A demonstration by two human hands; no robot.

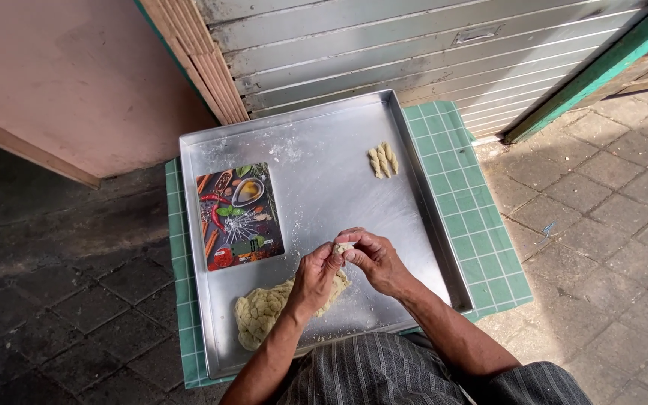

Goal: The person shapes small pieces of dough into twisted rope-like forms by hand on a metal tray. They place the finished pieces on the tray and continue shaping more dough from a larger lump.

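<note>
Seen from above, a person's left hand (315, 276) and right hand (373, 259) meet fingertip to fingertip over the near half of a floured metal tray (324, 187), both pinching a small piece of dough (343, 247), apparently lifted clear of the tray so the fingers can work it. The piece is mostly hidden, so its long axis cannot be told. The dough lump (264, 311) lies near the tray's front edge, under the left wrist, stretched towards the front-left corner.

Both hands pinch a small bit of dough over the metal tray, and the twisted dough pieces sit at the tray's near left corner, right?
Not quite: the head view shows the twisted dough pieces toward the far right of the metal tray. Both the left hand and right hand do pinch the small bit of dough.
</note>
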